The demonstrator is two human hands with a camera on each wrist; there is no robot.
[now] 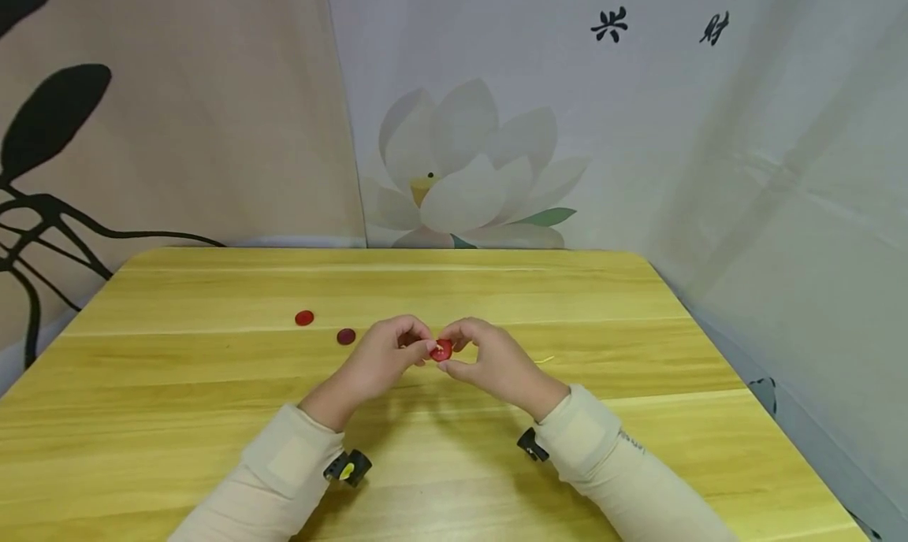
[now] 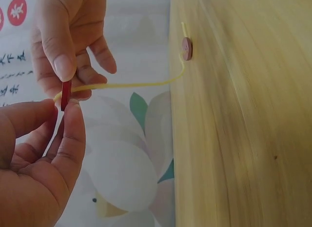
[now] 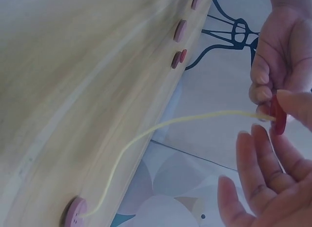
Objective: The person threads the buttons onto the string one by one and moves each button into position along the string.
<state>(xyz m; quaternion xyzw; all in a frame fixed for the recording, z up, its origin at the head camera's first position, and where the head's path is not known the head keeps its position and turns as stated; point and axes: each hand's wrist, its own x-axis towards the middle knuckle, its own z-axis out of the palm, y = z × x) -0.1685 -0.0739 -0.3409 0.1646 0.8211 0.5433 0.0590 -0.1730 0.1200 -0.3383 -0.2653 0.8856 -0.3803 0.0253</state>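
Between both hands is a small round red button, with a yellow string through it. My left hand pinches the button's left edge, thumb in front, beside the short string end on its face. The thumb and a finger of my right hand grip the button from the other side; the right wrist view shows its other fingers spread loosely. From the button the string runs down to a pinkish button on the table, threaded on it. My right hand hides that button in the head view.
A red button and a dark maroon button lie left of the hands on the wooden table. Several buttons show in the right wrist view. Behind the table hangs a cloth with a printed lotus.
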